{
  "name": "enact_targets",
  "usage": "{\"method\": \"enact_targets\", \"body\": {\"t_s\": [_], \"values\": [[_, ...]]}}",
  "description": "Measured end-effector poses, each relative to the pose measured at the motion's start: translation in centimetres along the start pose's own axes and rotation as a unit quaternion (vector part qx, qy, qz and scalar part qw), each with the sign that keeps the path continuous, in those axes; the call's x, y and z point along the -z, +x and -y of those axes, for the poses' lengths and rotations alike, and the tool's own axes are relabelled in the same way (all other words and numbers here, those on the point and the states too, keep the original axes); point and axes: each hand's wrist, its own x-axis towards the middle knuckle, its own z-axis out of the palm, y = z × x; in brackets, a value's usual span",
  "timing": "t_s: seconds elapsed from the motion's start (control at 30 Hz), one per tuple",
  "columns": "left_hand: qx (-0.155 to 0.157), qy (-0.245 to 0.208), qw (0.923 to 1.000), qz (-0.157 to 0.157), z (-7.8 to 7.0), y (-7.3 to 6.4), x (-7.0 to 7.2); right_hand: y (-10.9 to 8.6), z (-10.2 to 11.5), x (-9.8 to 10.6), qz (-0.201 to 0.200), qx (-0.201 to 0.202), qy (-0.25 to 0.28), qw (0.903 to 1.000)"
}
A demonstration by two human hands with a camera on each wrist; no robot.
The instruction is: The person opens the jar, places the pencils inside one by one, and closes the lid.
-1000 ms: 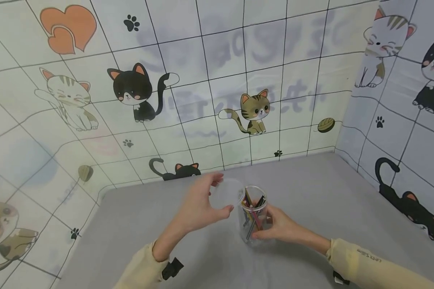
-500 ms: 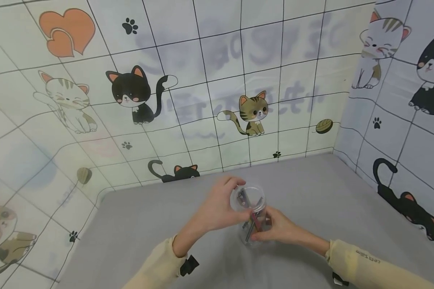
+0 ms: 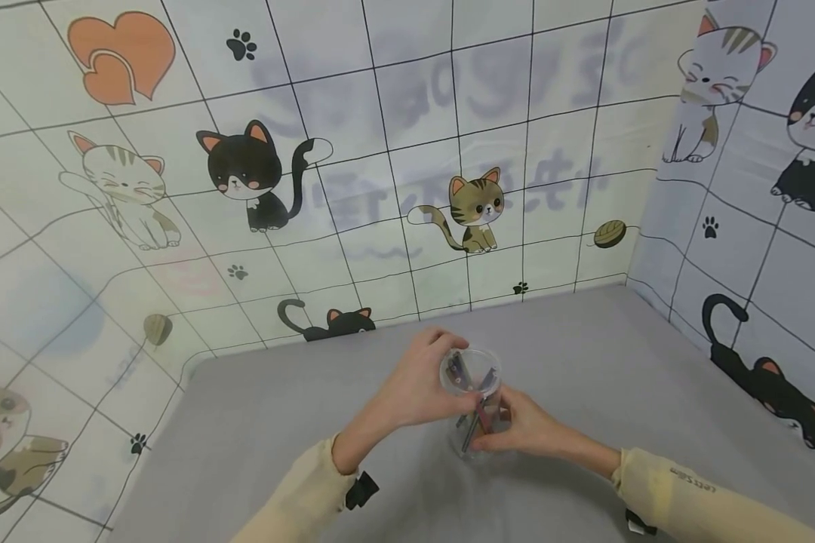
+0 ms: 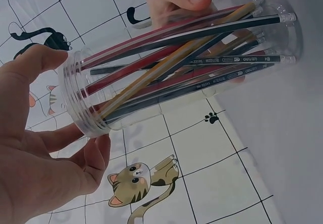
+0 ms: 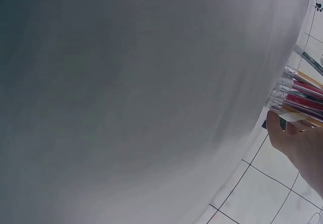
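Observation:
A clear plastic jar (image 3: 463, 445) stands on the grey table, with several pencils (image 4: 176, 57) leaning inside it, red, yellow and dark. Over its mouth sits a clear lid (image 4: 83, 95). My left hand (image 3: 417, 381) grips the lid by its rim, thumb on the near side and fingers on the far side. Lower down, my right hand (image 3: 526, 426) holds the jar's side between thumb and fingers. In the right wrist view only part of the right hand (image 5: 303, 151) shows, at the right edge beside the pencils' metal-capped ends.
The grey tabletop (image 3: 278, 437) stretches out around the jar. Behind it and to the sides rise white sheets (image 3: 353, 151) with a black grid and printed cats.
My left hand has brought the lid rightward from beside the jar onto its mouth. Between the last two frames it shifted only slightly. The right hand keeps its hold on the jar.

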Motion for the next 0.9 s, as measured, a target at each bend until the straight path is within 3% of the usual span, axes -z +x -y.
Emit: {"method": "enact_targets", "body": {"t_s": [0.17, 0.27, 0.4, 0.53, 0.7, 0.83, 0.9], "values": [[0.009, -0.019, 0.9997, 0.011, 0.2, 0.2, 0.1, 0.0, -0.1, 0.0, -0.001, 0.0, 0.0, 1.0], [0.013, -0.056, 0.9983, 0.008, 0.6, -0.1, -0.1, 0.0, -0.1, 0.0, 0.001, -0.002, 0.003, 1.0], [-0.004, -0.108, 0.994, -0.019, 1.5, -0.7, -0.7, 0.0, 0.1, 0.1, 0.001, -0.009, -0.002, 1.0], [-0.037, -0.131, 0.9899, -0.04, 2.3, -0.9, -1.0, 0.1, 0.2, 0.2, 0.0, -0.005, -0.013, 0.9999], [-0.064, -0.153, 0.986, -0.021, 2.9, -0.6, -0.9, 0.1, 0.3, 0.2, -0.003, -0.008, -0.011, 0.9999], [-0.05, -0.186, 0.9813, -0.001, 3.1, -0.8, -1.2, 0.0, 0.4, 0.1, 0.0, -0.019, 0.001, 0.9998], [-0.035, -0.198, 0.9796, -0.005, 2.9, -0.9, -1.5, 0.0, 0.3, 0.1, -0.001, -0.018, 0.002, 0.9998]]}}
